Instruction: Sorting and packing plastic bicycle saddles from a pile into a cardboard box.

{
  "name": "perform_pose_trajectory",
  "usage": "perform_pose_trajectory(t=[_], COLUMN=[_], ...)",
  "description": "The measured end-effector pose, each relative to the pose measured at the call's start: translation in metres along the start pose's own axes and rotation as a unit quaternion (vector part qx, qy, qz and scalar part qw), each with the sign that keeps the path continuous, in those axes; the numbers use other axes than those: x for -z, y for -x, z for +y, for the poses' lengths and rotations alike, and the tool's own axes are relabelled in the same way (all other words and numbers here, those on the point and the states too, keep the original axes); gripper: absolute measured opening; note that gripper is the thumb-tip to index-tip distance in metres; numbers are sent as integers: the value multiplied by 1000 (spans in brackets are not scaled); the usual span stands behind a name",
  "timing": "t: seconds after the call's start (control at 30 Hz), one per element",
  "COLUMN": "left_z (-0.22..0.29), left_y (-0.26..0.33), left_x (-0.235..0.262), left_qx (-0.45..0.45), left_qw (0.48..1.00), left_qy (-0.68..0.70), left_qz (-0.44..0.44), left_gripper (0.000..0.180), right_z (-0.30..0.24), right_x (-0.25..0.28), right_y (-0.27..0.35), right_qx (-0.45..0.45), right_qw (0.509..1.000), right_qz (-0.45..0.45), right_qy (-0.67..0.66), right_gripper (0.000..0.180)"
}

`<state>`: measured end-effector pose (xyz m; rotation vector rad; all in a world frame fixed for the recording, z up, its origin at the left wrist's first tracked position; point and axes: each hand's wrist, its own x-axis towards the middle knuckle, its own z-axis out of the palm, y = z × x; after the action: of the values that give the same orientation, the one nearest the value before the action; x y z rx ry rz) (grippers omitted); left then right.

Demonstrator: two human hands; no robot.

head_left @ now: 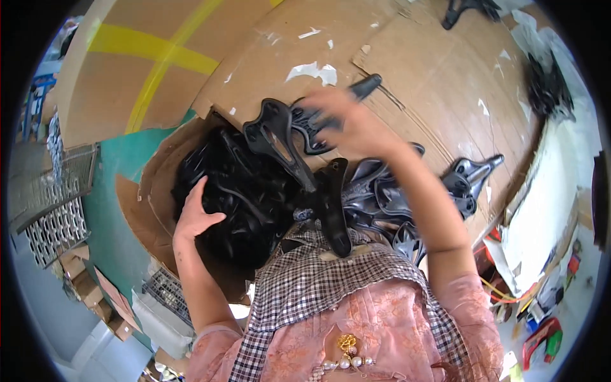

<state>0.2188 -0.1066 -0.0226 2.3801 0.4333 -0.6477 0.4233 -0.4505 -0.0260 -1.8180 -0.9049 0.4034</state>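
Observation:
My left hand (196,216) is over the cardboard box (149,184), its thumb and fingers apart, next to a heap of glossy black plastic parts (248,210) inside. My right hand (353,124), smeared by motion, is over a black bicycle saddle shell (366,86) on the cardboard-covered table. Whether its fingers grip that shell cannot be made out. Just left of it, another saddle shell (277,130) with a long slot leans by the box rim. One more dark shell (334,210) stands in front of my checked apron, and several others (382,194) lie under my right forearm.
Flattened cardboard (433,83) covers the table, with torn paper scraps (315,73) on it. A large carton with yellow tape (146,51) stands at the far left. Black parts in clear plastic (550,86) sit at the far right. A metal crate (57,232) stands left.

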Motion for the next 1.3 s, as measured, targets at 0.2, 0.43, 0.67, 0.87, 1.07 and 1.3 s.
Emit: perform_pose_trajectory(t=[0.2, 0.43, 0.67, 0.87, 1.07, 1.3], left_z=[171, 180, 108, -50, 10, 195], left_y=[-15, -43, -41, -4, -28, -161], left_x=[-83, -143, -79, -15, -25, -101], left_qx=[-315, -373, -93, 146, 57, -274], left_qw=[939, 921, 993, 974, 976, 952], left_qy=[-102, -109, -75, -127, 191, -4], left_qz=[-97, -15, 19, -122, 91, 134], left_gripper=[88, 56, 20, 91, 69, 79], right_z=[59, 42, 88, 31, 95, 148], right_x=[125, 18, -35, -74, 61, 132], right_y=[257, 388, 254, 73, 169, 374], right_qx=[-356, -614, -395, -153, -208, -613], right_qw=[817, 601, 823, 973, 834, 569], right_qz=[310, 491, 406, 159, 429, 449], right_qy=[332, -144, -39, 70, 278, 315], right_gripper=[40, 50, 65, 67, 51, 72])
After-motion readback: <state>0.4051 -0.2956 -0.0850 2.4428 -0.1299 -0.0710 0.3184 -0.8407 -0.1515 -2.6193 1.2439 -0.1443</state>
